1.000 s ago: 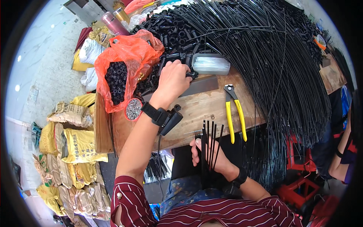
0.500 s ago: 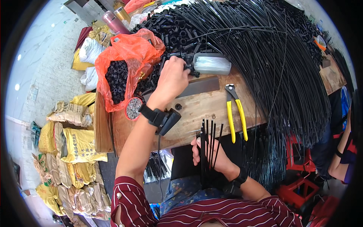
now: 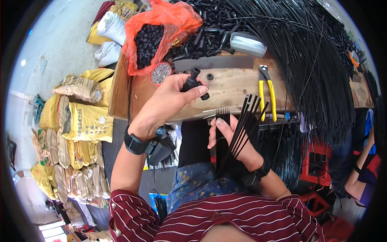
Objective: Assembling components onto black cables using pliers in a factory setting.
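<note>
orange bag of small black parts far left. left hand over bench's front edge, fingers closed on black fittings. bare wood bench top leaves room between hands. right hand just off the edge, gripping black rods. both picked up, not joined; plenty loose. yellow-handled pincers, then rod pile crowding right.

Black tubular fittings bunch in the left grip; slender black rods fan upward from the right grip.
</note>
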The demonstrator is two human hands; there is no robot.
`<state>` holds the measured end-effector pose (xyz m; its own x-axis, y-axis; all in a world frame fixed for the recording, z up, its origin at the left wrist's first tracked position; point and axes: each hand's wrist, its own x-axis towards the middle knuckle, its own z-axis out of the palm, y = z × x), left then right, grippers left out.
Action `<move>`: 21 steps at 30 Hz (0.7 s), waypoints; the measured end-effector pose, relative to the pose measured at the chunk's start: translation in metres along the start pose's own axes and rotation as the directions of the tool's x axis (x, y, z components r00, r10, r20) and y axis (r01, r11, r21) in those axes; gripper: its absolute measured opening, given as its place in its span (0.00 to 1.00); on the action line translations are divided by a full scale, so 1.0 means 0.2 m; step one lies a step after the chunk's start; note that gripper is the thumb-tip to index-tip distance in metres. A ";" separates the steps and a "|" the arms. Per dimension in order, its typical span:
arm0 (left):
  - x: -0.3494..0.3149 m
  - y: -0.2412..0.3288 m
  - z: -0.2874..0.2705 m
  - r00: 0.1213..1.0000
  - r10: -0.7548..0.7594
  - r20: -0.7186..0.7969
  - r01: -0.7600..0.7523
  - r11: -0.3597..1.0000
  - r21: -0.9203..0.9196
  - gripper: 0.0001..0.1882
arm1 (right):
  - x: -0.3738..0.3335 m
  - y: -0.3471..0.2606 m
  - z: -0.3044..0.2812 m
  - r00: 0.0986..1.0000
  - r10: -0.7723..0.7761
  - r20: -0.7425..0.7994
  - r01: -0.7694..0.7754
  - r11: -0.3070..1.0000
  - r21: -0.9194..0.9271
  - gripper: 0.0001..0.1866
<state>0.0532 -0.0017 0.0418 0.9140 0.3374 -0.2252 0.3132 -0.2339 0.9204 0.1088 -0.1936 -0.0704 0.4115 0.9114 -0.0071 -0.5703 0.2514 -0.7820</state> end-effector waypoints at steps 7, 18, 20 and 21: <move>-0.18 -0.13 0.02 0.992 0.016 0.125 0.026 0.946 -0.323 0.09 | -0.03 -0.03 0.17 0.999 0.033 -0.026 -0.036 0.990 -0.136 0.13; -0.30 -0.20 0.01 0.990 0.136 0.030 -0.111 0.900 -0.421 0.12 | -0.05 -0.04 0.27 0.997 0.007 -0.080 -0.032 0.948 -0.317 0.14; -0.31 -0.23 0.00 0.987 0.159 0.003 -0.141 0.881 -0.451 0.12 | -0.04 -0.02 0.26 0.997 0.015 -0.072 -0.042 0.923 -0.383 0.15; -0.32 -0.24 0.00 0.988 0.157 -0.009 -0.143 0.870 -0.471 0.12 | -0.04 -0.02 0.27 0.997 0.018 -0.072 -0.044 0.922 -0.384 0.15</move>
<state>-0.0195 -0.0112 0.0120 0.9495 0.3048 -0.0751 0.0207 0.1779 0.9838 0.0699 -0.1844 -0.0344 0.4509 0.8902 -0.0658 -0.2711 0.0663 -0.9603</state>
